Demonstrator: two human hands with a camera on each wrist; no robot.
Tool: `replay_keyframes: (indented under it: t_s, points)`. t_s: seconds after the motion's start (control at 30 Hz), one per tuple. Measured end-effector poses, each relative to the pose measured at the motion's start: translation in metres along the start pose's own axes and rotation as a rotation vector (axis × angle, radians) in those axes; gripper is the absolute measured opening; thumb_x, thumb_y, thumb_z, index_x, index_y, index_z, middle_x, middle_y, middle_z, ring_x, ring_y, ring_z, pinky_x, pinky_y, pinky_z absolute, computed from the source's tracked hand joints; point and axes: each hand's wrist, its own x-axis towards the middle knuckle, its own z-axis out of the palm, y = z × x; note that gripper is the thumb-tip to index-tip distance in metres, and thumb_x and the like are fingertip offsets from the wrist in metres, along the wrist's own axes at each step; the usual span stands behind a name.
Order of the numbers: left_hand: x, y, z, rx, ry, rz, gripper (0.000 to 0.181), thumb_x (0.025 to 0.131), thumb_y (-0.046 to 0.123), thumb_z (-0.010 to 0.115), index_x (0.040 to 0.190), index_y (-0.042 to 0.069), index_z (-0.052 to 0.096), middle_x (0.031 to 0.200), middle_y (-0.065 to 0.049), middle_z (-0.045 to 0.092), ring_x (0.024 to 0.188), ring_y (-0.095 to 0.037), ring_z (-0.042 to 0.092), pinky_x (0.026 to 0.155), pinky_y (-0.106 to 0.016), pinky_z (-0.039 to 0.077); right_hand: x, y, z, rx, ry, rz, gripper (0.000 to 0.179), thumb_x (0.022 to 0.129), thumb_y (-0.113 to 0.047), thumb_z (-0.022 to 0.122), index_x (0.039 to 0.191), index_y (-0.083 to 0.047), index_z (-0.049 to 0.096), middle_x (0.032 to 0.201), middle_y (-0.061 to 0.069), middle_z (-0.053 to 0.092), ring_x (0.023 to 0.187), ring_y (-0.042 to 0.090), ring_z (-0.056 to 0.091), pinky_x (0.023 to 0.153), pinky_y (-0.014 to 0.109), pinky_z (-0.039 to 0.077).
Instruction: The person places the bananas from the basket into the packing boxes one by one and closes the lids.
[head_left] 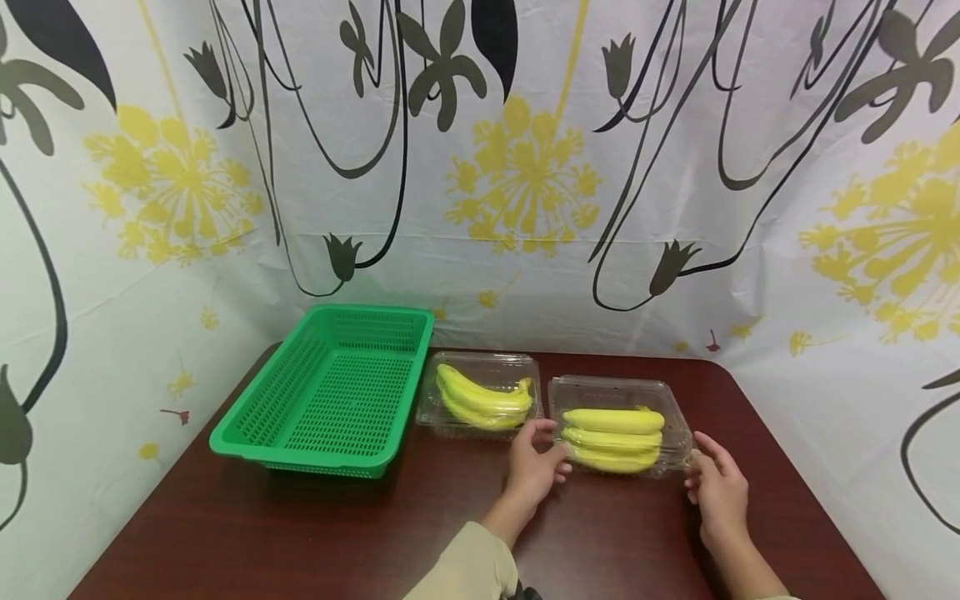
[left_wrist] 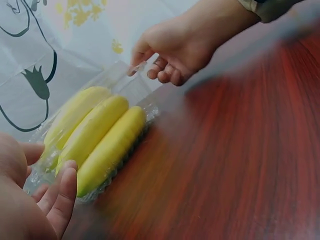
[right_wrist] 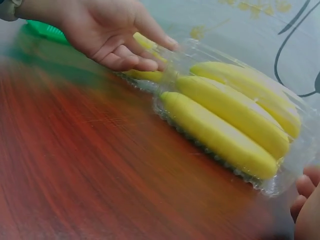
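Observation:
A clear plastic clamshell container [head_left: 678, 417] lies on the table with yellow bananas [head_left: 613, 440] side by side inside, lid down. At its left end, my left hand [head_left: 534, 467] holds the edge, thumb near the front corner and fingers further back. Opposite, my right hand [head_left: 720, 492] pinches the right edge; the left wrist view shows this right hand [left_wrist: 175, 52] with thumb and finger at the plastic corner. Seen from the right wrist, the left hand [right_wrist: 112, 32] meets the container's end, its lower fingers bent.
Left of this container stands another clear clamshell [head_left: 427, 408] with a bunch of bananas [head_left: 480, 400]. A green slatted plastic basket [head_left: 375, 467] sits at the table's left side. Behind the dark red-brown table [head_left: 360, 542] hangs a patterned white cloth [head_left: 465, 192].

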Motion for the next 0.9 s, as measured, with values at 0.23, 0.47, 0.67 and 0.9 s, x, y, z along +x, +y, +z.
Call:
replay_keyframes:
  t_s: [0.23, 0.47, 0.67, 0.9]
  points:
    - [-0.005, 0.001, -0.008, 0.094, 0.0, 0.034, 0.034, 0.085, 0.012, 0.076, 0.116, 0.011, 0.063, 0.102, -0.009, 0.058, 0.055, -0.018, 0.065, 0.048, -0.031, 0.054, 0.001, -0.005, -0.001, -0.259, 0.099, -0.126, 0.04, 0.1, -0.026, 0.053, 0.138, -0.012, 0.052, 0.09, -0.014, 0.054, 0.076, 0.008, 0.051, 0.058, 0.019, 0.044]
    - [-0.008, 0.006, -0.019, 0.128, 0.015, 0.065, 0.038, 0.083, 0.015, 0.078, 0.117, 0.009, 0.063, 0.104, -0.008, 0.058, 0.055, -0.017, 0.065, 0.048, -0.031, 0.054, 0.004, -0.014, 0.001, -0.31, 0.13, -0.243, 0.04, 0.098, -0.02, 0.056, 0.137, -0.013, 0.054, 0.096, -0.018, 0.056, 0.093, 0.0, 0.049, 0.072, 0.014, 0.036]
    - [-0.008, 0.013, -0.03, 0.122, -0.007, 0.103, 0.037, 0.083, 0.011, 0.076, 0.117, 0.006, 0.063, 0.106, -0.015, 0.06, 0.058, -0.023, 0.066, 0.05, -0.039, 0.055, 0.003, -0.026, 0.003, -0.362, 0.111, -0.344, 0.04, 0.097, -0.02, 0.058, 0.137, -0.015, 0.055, 0.109, -0.001, 0.059, 0.096, -0.003, 0.049, 0.073, 0.013, 0.036]
    - [-0.007, 0.028, -0.05, 0.222, -0.056, 0.236, 0.038, 0.085, 0.013, 0.075, 0.12, 0.007, 0.063, 0.112, -0.017, 0.059, 0.066, -0.021, 0.063, 0.053, -0.03, 0.053, 0.004, -0.037, 0.006, -0.484, 0.024, -0.596, 0.044, 0.093, -0.011, 0.063, 0.136, -0.01, 0.056, 0.115, 0.012, 0.059, 0.096, -0.002, 0.05, 0.074, 0.013, 0.037]
